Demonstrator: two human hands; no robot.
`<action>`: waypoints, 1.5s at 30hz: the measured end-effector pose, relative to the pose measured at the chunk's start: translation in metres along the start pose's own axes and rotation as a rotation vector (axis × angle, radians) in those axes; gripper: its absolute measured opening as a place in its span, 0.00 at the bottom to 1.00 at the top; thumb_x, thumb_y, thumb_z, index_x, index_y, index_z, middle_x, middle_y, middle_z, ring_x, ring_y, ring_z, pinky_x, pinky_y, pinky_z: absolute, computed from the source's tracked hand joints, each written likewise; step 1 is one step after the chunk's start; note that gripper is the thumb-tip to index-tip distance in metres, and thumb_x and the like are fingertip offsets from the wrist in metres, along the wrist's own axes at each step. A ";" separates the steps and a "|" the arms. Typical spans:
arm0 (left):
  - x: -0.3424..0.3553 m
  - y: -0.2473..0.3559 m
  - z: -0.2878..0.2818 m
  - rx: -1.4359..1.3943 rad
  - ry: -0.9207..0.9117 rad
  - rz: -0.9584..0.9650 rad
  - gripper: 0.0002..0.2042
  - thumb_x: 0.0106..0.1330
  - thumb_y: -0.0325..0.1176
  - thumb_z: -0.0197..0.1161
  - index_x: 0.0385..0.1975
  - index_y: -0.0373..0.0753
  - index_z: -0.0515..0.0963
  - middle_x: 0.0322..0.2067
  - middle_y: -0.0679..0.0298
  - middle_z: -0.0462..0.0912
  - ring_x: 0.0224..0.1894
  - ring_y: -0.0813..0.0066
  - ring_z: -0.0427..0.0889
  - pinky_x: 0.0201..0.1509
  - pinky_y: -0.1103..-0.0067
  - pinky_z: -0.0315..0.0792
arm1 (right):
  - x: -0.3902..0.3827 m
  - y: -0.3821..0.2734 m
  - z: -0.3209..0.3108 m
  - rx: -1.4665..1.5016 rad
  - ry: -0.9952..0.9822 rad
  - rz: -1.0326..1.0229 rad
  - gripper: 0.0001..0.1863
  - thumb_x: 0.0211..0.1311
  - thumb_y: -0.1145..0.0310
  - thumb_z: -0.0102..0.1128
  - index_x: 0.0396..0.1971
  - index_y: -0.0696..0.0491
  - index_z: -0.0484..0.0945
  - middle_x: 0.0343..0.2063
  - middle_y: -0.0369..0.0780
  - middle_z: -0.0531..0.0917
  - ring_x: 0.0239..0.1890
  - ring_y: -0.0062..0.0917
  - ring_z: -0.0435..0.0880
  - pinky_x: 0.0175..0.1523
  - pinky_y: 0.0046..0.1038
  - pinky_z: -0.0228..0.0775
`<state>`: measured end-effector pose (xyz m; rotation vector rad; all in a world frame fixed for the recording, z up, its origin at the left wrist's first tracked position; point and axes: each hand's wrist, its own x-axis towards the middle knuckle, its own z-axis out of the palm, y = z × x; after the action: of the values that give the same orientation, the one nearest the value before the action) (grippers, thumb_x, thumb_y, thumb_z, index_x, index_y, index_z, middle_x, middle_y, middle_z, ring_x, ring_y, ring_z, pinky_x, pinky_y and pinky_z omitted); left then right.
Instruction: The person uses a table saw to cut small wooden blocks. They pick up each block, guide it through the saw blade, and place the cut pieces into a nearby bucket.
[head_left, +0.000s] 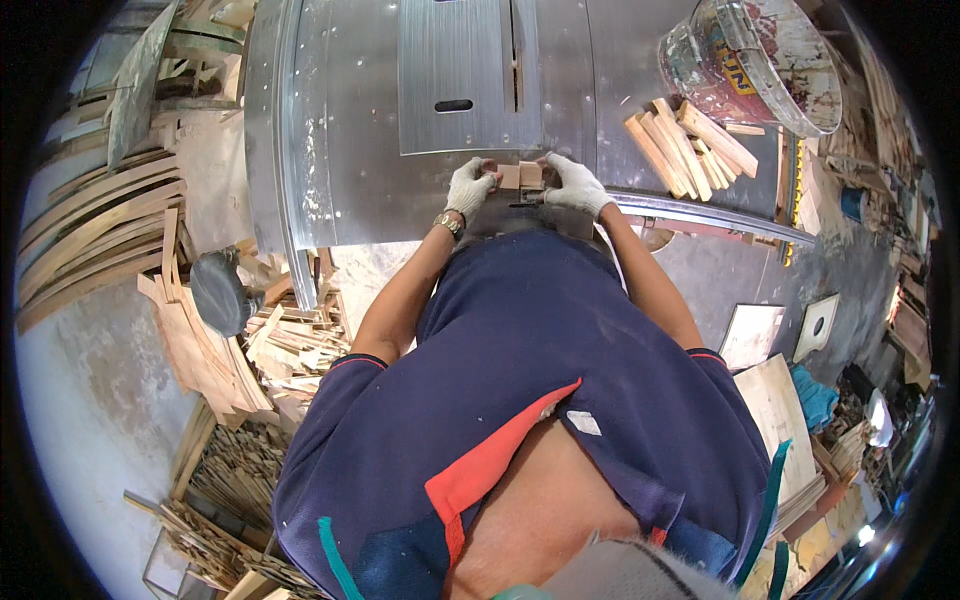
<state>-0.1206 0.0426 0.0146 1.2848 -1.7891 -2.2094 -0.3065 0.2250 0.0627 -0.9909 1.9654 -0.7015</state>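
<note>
My left hand [470, 188], in a white knit glove with bare fingertips showing, grips the left end of a small pale wood piece [509, 176] at the near edge of a steel machine table [350, 140]. Opposite it, my gloved right hand [570, 188] is closed at the right end, by a second small block [530, 174]. A small metal part [524, 196] sits just below the blocks, partly hidden. Beyond my hands lies a brushed metal insert plate [450, 70] with a long narrow slot.
Short wood sticks [690, 150] lie at the right beside a splattered bucket [750, 65]. A metal rail [720, 219] runs along the front right, another [290, 150] down the left. Curved boards [95, 220], offcut heaps [300, 345] and leaning panels [752, 336] surround me.
</note>
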 end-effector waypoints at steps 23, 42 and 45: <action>-0.055 0.068 0.024 -0.678 -0.236 -0.033 0.13 0.81 0.32 0.59 0.59 0.34 0.72 0.57 0.55 0.81 0.57 0.61 0.85 0.62 0.64 0.84 | -0.033 -0.085 -0.002 0.573 0.530 0.053 0.14 0.69 0.70 0.67 0.50 0.62 0.87 0.37 0.40 0.91 0.40 0.19 0.87 0.47 0.26 0.80; -0.082 0.108 0.052 -0.723 -0.366 0.040 0.27 0.77 0.26 0.61 0.74 0.38 0.62 0.65 0.52 0.73 0.66 0.59 0.78 0.67 0.67 0.80 | -0.080 -0.110 -0.034 0.386 0.579 -0.323 0.36 0.51 0.71 0.83 0.64 0.54 0.82 0.45 0.41 0.87 0.49 0.24 0.87 0.58 0.29 0.79; -0.090 0.118 0.056 -0.728 -0.337 -0.008 0.26 0.81 0.26 0.56 0.76 0.41 0.59 0.68 0.49 0.71 0.65 0.59 0.79 0.68 0.67 0.79 | -0.082 -0.108 -0.033 0.227 0.642 -0.339 0.36 0.51 0.71 0.82 0.63 0.55 0.82 0.44 0.42 0.86 0.47 0.28 0.88 0.56 0.31 0.79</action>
<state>-0.1481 0.0913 0.1629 0.7915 -0.8401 -2.7938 -0.2629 0.2386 0.1947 -1.0508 2.1908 -1.5524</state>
